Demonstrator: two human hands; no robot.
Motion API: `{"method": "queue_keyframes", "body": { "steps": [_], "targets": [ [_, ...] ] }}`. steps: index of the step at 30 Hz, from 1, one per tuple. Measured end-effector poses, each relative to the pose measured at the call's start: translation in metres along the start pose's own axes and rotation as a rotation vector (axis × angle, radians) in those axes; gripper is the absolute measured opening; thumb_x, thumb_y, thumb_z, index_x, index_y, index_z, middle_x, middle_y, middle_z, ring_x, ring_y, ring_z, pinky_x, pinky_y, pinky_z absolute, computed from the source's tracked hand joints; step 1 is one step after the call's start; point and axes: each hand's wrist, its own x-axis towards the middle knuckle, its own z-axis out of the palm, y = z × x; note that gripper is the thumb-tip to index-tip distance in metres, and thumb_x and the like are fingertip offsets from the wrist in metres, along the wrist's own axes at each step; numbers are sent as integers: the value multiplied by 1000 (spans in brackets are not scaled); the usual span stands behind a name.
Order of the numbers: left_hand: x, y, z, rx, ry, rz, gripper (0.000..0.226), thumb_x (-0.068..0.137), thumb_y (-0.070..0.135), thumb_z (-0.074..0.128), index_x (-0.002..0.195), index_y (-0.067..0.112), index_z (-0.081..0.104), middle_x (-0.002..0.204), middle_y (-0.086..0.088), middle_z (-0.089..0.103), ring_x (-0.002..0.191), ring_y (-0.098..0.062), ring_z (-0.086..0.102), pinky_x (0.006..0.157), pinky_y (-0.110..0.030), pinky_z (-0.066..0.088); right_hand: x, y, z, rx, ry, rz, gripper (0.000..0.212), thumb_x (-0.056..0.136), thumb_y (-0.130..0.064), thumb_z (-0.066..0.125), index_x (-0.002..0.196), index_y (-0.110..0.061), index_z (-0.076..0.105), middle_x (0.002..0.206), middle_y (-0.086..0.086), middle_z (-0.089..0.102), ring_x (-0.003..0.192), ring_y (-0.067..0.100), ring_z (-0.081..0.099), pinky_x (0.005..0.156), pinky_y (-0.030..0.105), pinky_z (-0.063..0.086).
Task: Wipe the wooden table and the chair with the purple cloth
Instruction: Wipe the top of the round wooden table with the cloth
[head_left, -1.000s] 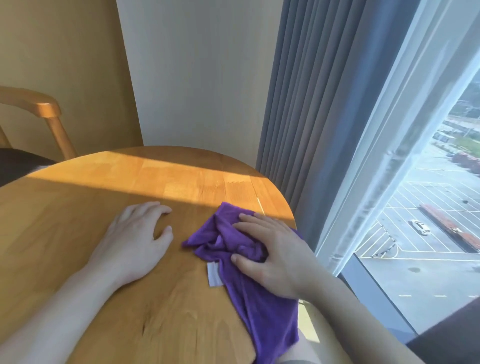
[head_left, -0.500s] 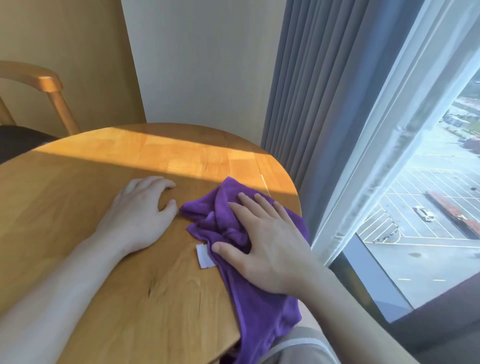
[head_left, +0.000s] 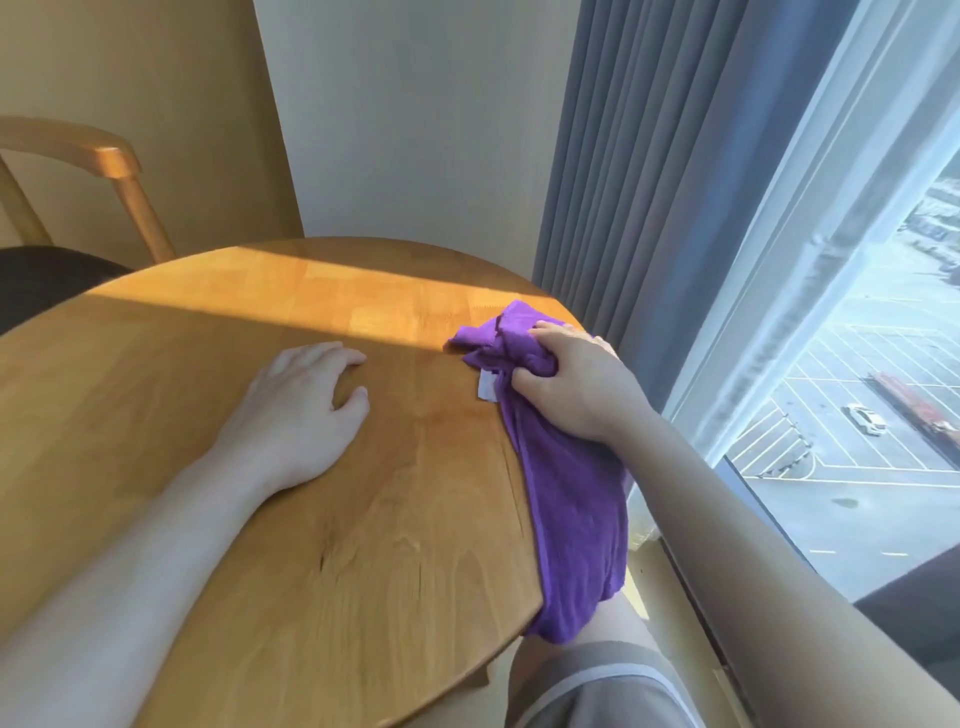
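Observation:
A round wooden table (head_left: 218, 374) fills the lower left of the head view, with a band of sunlight across its far side. The purple cloth (head_left: 566, 499) lies at the table's right edge, and its lower part hangs down over that edge. My right hand (head_left: 576, 384) grips the bunched upper part of the cloth, fingers curled into the fabric. My left hand (head_left: 298, 410) rests flat on the tabletop, left of the cloth and apart from it. A wooden chair (head_left: 111, 171) with a dark seat stands behind the table at the far left.
Grey curtains (head_left: 649, 171) hang close behind the table's right edge, with a sheer curtain and a large window (head_left: 872, 395) beyond them. A beige wall and a wood panel stand behind the table. My knee shows below the table edge.
My right hand has slid the cloth to the right toward the table edge and closed from a flat press into a grip on the bunched fabric. My left hand has stayed put.

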Motion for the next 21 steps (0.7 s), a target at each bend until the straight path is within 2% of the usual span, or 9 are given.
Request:
{"method": "queue_keyframes", "body": {
  "steps": [1,2,3,5,8,12,17,19,21],
  "targets": [
    [-1,-1,0,-2,0,-1,50,100,47,39,147,33,42,159,11,32,147,-14,21,120,-42,23,-4,-1,3,-41,9,-18,19,90,-41,55,82,-25,49,99,-4,59,107,27,51,105,48,37],
    [-1,-1,0,-6,-3,-1,50,100,48,38,147,33,41,159,11,32,147,-14,20,120,-42,22,-11,-4,6,-88,4,-35,20,91,-43,52,88,-23,51,107,-3,60,112,27,50,106,47,36],
    [-2,-2,0,-9,-5,-1,51,99,48,38,147,33,41,159,10,32,148,-14,20,120,-42,22,-22,-7,9,-125,-14,-54,25,91,-46,49,99,-24,56,123,-2,60,123,27,47,111,46,32],
    [-1,-1,0,-7,1,0,52,98,48,38,148,32,42,159,9,33,148,-14,21,121,-41,22,-49,-18,12,-128,-60,-103,50,88,-55,42,129,-31,57,153,-7,45,145,22,30,121,42,20],
    [1,0,0,-1,22,15,51,98,44,42,146,29,45,158,6,36,147,-16,25,121,-41,23,-94,-38,17,-83,-89,-206,64,85,-62,37,144,-40,45,163,-13,30,153,16,17,124,37,8],
    [-1,-2,1,-3,25,22,50,98,42,44,146,27,46,158,5,37,147,-17,25,121,-42,23,-124,-48,24,-49,-77,-232,62,85,-62,39,144,-42,45,163,-18,30,154,12,16,125,32,6],
    [-2,-1,0,4,0,5,51,99,44,40,148,29,42,160,6,32,149,-16,21,122,-43,21,-74,-33,16,-31,-101,-216,54,90,-54,47,141,-38,52,161,-16,36,152,11,22,124,38,17],
    [-3,0,-1,2,-19,1,51,100,46,39,149,31,40,161,8,30,150,-15,20,122,-42,20,-39,-21,8,-39,-90,-149,43,91,-47,54,130,-31,62,155,-8,46,146,16,33,118,41,27],
    [-4,0,-3,-1,-31,2,51,101,46,38,150,32,40,162,9,28,150,-14,19,122,-41,19,-10,-15,3,5,-84,-67,28,90,-43,57,108,-23,67,129,-3,63,126,23,49,107,44,38]
  ]
}}
